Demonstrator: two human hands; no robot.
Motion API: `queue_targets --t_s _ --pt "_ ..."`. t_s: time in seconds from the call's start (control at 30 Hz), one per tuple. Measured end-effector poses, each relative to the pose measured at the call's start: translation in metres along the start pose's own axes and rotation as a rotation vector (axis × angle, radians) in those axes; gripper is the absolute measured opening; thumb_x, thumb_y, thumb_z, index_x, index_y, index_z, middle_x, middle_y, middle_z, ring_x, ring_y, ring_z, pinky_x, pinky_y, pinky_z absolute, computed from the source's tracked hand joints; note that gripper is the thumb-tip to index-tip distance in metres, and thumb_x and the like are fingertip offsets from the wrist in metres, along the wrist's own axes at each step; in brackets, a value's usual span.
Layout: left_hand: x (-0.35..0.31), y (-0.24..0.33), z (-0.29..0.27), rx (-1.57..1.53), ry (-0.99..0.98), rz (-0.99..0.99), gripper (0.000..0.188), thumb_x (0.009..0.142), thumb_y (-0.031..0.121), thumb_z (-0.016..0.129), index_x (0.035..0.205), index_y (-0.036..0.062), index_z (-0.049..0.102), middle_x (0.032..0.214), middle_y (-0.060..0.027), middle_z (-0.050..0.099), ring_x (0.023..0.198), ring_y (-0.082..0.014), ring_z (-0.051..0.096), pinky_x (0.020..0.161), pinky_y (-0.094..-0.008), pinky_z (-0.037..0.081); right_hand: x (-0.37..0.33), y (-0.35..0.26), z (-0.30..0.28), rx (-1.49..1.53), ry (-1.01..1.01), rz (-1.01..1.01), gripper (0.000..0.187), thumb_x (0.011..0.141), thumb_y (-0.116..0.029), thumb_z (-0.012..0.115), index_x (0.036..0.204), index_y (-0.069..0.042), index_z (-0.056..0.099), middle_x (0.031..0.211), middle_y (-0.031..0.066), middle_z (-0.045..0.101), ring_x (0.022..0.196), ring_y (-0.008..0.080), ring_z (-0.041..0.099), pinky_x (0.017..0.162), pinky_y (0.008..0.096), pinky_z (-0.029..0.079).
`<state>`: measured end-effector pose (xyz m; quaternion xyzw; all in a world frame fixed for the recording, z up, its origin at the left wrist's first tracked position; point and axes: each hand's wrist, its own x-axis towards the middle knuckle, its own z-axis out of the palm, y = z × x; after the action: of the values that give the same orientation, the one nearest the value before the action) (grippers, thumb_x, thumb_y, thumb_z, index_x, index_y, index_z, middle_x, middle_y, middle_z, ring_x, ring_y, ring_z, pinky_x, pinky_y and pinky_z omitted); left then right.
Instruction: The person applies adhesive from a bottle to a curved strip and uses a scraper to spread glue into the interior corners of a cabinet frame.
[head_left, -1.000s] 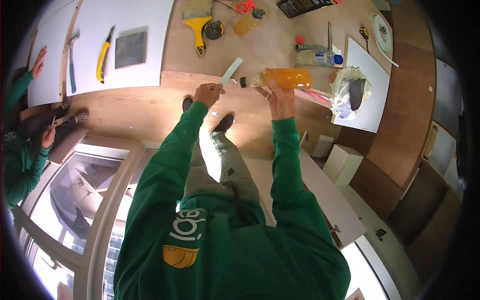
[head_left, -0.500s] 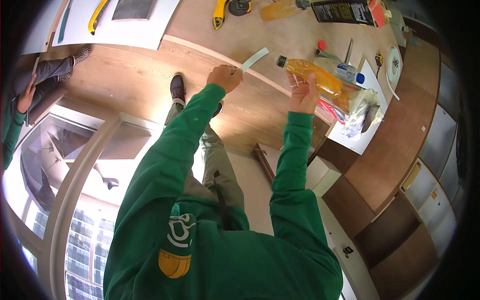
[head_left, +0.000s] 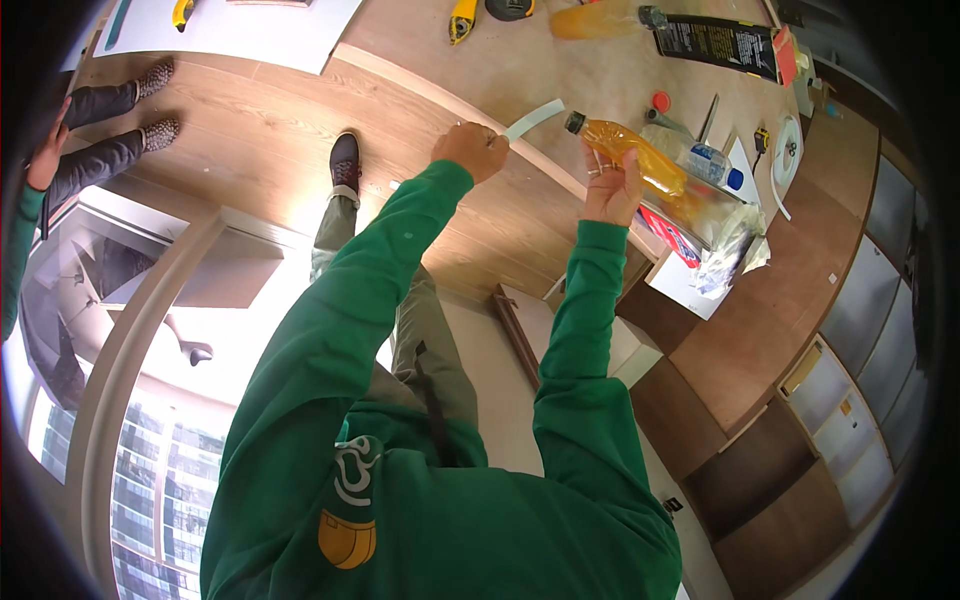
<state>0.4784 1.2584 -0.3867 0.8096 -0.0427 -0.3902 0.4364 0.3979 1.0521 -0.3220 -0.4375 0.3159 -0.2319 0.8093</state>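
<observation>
My left hand (head_left: pixel 472 154) is closed on one end of a short white strip (head_left: pixel 536 118), whose free end points toward the bottle's neck. A clear plastic bottle of orange liquid (head_left: pixel 642 158) with a black cap lies tilted in my right hand (head_left: pixel 612 192), the fingers wrapped round its underside. A small gap separates strip and cap. Beyond the held bottle, on the table (head_left: pixel 575 75), lie a clear bottle with a blue cap (head_left: pixel 708 160) and a loose red cap (head_left: pixel 661 101). Crumpled clear plastic (head_left: pixel 733 250) is near my right hand.
A roll of white strip (head_left: pixel 787 150) and a yellow tape measure (head_left: pixel 762 140) lie at the right. Farther back are another orange bottle (head_left: pixel 597 20), a black carton (head_left: pixel 715 47) and a yellow utility knife (head_left: pixel 462 20). At far left, another person's hand (head_left: pixel 47 150) shows.
My left hand has moved slightly right with the strip, nearer the bottle's cap. The bottle stays in my right hand. The whole view has shifted a little; one foot shows farther forward.
</observation>
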Motion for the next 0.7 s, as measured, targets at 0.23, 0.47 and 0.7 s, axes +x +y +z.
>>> queue_targets --t_s 0.23,0.47,0.7 --pt "-0.004 0.004 0.001 0.001 -0.02 0.016 0.035 0.088 0.041 0.059 0.085 0.0128 0.079 0.079 -0.0134 0.072 0.079 -0.0328 0.069 0.081 -0.0411 0.054 0.003 0.007 -0.006 -0.011 -0.018 0.009 0.039 0.095 -0.019 0.069 0.128 -0.005 0.054 0.126 0.0148 0.063 0.116 0.0339 0.062 0.1 0.0574 0.051" --pt "-0.004 0.004 0.002 0.02 -0.05 0.042 0.036 0.089 0.04 0.058 0.084 0.0111 0.079 0.08 -0.0134 0.072 0.078 -0.0325 0.069 0.08 -0.0412 0.054 0.007 0.009 -0.013 -0.045 0.005 -0.03 0.038 0.093 -0.018 0.07 0.126 -0.003 0.056 0.124 0.0168 0.065 0.116 0.0365 0.062 0.102 0.0588 0.05" --pt "-0.006 0.005 0.009 -0.022 -0.03 0.034 0.035 0.088 0.038 0.059 0.085 0.0099 0.078 0.08 -0.0149 0.072 0.079 -0.0337 0.069 0.081 -0.0431 0.053 0.008 0.011 -0.017 -0.087 -0.003 -0.055 0.039 0.093 -0.019 0.071 0.126 -0.004 0.056 0.124 0.0163 0.065 0.115 0.0355 0.063 0.101 0.0579 0.052"
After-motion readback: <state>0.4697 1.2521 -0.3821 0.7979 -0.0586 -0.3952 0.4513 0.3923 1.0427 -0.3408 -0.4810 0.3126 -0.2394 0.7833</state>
